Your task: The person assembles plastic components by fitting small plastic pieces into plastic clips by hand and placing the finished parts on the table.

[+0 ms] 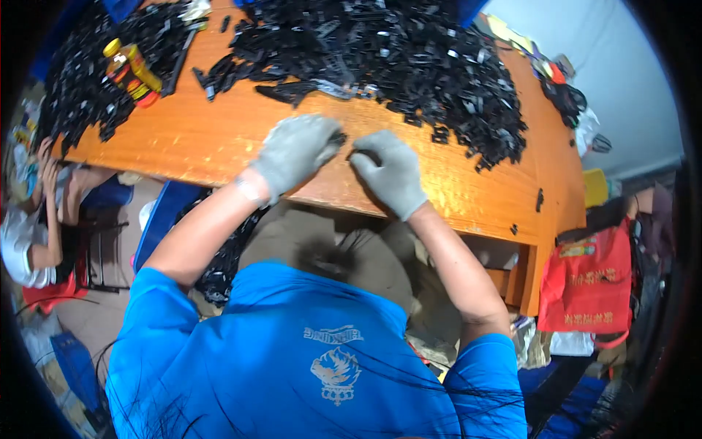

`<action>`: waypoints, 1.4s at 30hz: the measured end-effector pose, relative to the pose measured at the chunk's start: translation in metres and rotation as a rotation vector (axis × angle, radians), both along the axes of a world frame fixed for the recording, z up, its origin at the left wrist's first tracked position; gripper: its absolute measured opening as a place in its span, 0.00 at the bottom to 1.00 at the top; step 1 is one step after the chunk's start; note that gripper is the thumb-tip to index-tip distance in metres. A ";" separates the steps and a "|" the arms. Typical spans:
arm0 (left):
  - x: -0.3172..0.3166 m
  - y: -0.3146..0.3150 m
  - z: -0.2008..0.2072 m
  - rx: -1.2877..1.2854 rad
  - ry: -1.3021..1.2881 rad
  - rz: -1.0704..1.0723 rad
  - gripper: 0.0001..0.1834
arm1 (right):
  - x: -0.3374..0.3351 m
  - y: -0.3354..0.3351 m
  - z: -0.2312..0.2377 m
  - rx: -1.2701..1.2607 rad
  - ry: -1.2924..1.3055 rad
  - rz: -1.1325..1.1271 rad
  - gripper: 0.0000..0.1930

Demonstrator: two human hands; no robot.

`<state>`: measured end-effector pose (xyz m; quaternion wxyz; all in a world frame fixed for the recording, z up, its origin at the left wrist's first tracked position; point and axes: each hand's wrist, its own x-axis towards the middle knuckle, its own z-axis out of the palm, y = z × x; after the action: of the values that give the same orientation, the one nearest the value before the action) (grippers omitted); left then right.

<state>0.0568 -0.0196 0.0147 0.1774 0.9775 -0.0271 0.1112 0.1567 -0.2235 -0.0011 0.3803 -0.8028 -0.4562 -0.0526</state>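
Observation:
Both my hands wear light grey work gloves and rest close together over the near part of the wooden table [197, 146]. My left hand [296, 152] is closed, with a small black part [339, 137] at its fingertips, its exact kind too small to make out. Just to the right, my right hand [393, 172] has its fingers curled and thumb bent in. Anything it may hold is hidden. Beyond my hands lies a large heap of small black plastic parts [431, 80], with a clear plastic bag [333, 88] at its near edge.
A second black heap [80, 91] covers the table's left, beside a yellow-capped bottle [133, 73]. A few loose pieces [540, 200] lie right. A red bag [587, 282] hangs by the table's right end. Another person [36, 234] sits at far left.

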 end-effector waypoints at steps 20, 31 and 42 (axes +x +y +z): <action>-0.042 0.043 -0.020 -0.077 -0.144 0.178 0.12 | -0.005 0.044 0.023 -0.211 -0.014 0.017 0.09; -0.037 0.040 -0.027 -0.028 -0.210 0.171 0.10 | 0.006 0.063 0.004 -0.262 -0.022 0.169 0.07; -0.128 0.112 0.010 -0.247 0.107 0.102 0.11 | 0.021 0.032 0.014 -0.214 -0.096 0.194 0.07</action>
<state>-0.0711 0.0927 0.0247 0.2916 0.9528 0.0458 0.0704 0.1777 -0.1912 0.0126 0.2736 -0.7874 -0.5524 -0.0050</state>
